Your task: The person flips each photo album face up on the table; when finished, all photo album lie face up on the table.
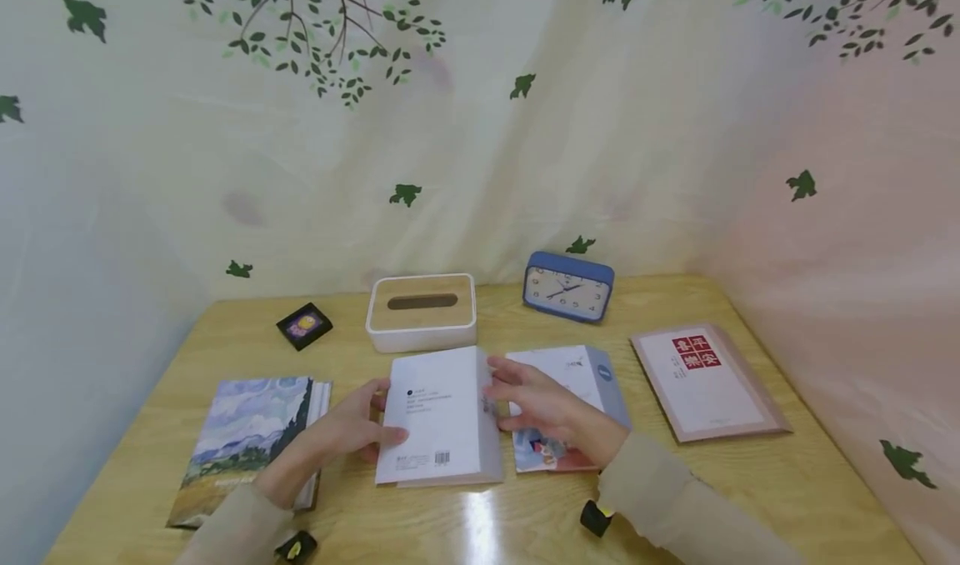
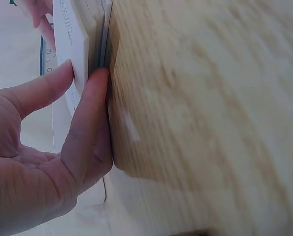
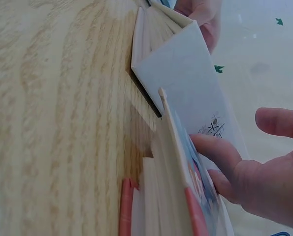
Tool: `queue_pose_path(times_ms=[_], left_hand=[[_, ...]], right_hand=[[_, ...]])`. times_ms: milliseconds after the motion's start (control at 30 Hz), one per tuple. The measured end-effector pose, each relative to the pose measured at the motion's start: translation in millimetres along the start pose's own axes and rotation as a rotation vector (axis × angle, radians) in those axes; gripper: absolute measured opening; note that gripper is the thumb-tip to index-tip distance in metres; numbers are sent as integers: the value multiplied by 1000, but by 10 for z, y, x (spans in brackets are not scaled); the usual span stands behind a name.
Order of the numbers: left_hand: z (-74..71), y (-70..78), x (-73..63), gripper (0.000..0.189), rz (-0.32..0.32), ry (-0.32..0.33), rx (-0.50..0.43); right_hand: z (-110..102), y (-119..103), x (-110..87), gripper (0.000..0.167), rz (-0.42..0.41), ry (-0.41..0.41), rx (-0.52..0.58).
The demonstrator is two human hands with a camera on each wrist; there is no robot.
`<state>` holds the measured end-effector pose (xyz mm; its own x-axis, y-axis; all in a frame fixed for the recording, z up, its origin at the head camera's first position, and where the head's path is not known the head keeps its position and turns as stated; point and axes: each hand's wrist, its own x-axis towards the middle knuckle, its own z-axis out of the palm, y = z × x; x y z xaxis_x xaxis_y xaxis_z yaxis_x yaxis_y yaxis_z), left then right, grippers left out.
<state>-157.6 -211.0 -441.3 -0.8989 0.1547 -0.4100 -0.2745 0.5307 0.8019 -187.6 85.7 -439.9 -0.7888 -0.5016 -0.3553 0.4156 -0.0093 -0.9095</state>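
A thick white book (image 1: 431,432) lies front and centre, its spine side facing right. My left hand (image 1: 345,423) pinches its left edge; in the left wrist view the thumb presses the top cover (image 2: 70,29) while the fingers sit along the page edges below. At the right, my right hand (image 1: 543,402) hovers by the spine (image 3: 185,64) with fingers loosely spread. Its fingertips are close to the spine's printed end and over a second book (image 1: 555,365), white with a blue strip and a coloured picture. That book lies partly hidden under the hand.
A landscape-painting book (image 1: 247,432) lies on others at left. Behind stand a white tissue box (image 1: 423,340) with wooden lid, a small black box (image 1: 303,325) and a blue alarm clock (image 1: 567,288). A pink-bordered book (image 1: 708,382) lies at right. A curtain backs the table (image 1: 142,448).
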Motion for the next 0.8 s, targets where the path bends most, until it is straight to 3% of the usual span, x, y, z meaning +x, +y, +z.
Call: queue_pose_path(times_ms=[300, 533, 800], left_hand=[[-17, -69, 12, 87, 24, -15, -56], [-44, -54, 19, 85, 40, -24, -46], [-6, -31, -14, 85, 35, -30, -57]], right_hand=[[-21, -25, 48, 69, 23, -9, -11], [-54, 14, 66, 70, 13, -30, 18], [-145, -22, 54, 64, 56, -59, 49]])
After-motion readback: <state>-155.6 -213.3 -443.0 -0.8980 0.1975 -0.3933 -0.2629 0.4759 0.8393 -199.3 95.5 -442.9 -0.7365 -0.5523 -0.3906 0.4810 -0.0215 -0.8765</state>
